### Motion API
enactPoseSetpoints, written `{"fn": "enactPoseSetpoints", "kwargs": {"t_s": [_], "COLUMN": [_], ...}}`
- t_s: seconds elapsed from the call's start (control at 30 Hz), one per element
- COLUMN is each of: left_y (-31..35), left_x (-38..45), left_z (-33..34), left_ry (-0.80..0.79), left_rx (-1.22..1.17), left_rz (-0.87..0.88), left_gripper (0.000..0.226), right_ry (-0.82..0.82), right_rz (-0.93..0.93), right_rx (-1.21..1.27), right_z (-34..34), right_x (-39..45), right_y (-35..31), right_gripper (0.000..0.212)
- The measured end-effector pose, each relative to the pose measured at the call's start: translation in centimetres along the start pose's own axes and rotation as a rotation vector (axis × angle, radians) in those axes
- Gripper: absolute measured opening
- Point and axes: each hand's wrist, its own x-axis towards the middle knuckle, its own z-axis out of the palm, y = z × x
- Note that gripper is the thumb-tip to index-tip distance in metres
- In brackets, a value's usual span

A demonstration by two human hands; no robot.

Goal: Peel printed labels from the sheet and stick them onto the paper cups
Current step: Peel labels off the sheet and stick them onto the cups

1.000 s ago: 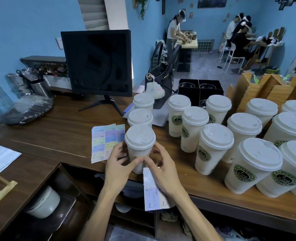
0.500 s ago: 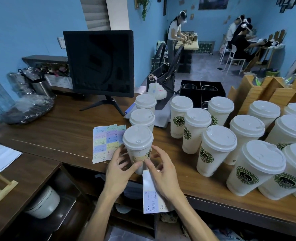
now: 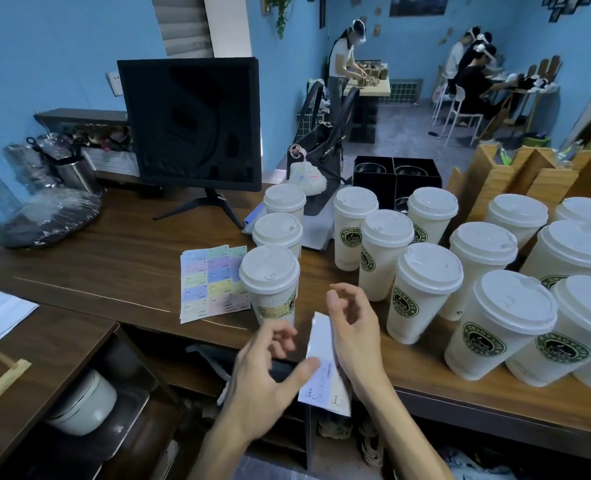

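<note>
Now both of my hands sit low in the middle of the frame, just in front of the nearest cup [image 3: 270, 285]. That cup already has a yellowish label low on its side. My right hand [image 3: 351, 332] is above a white strip [image 3: 323, 362] that hangs over the front edge of the surface [image 3: 114, 261]. Its fingers are loosely curled and pinch nothing that I can see; whether the palm holds the strip down I cannot tell. My left hand [image 3: 264, 370] is relaxed too, and its thumb touches the left side of the strip.

The strip's long side runs away from me, toward the cup. So the next label is right between my two hands, with the left thumb nearest it.

A second sheet [image 3: 212, 282] of colored labels lies flat to the left of the cup, just beside it.

I think the next cup to label should come from the big group [image 3: 425, 289] at the right. Those stand very close together, so there is little room to reach among them. The bare wood to the left of the sheet gives more room.
</note>
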Motion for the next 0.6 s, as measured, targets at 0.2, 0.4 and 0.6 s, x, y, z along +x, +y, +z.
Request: {"fn": "enactPoseSetpoints", "kwargs": {"t_s": [0.2,0.4,0.6], "left_y": [2.2,5.9,7.7], "left_x": [1.5,3.7,5.7], "left_z": [1.0,0.6,1.7], "left_ry": [-0.091,0.005,0.081], "left_rx": [-0.129,-0.189,-0.217], "left_rz": [-0.174,-0.152,-0.053], "left_gripper": [0.043,0.027,0.017], "right_ry": [0.021,-0.196,-0.489], "right_rz": [0.099,0.086,0.239], "right_rx": [0.025,0.042,0.059], "right_z": [-1.5,-4.2,-7.2], "right_x": [-0.4,-1.6,-1.4], "right_y": [-2.1,-5.9,-8.1], "right_gripper": [0.017,0.014,0.036]}}
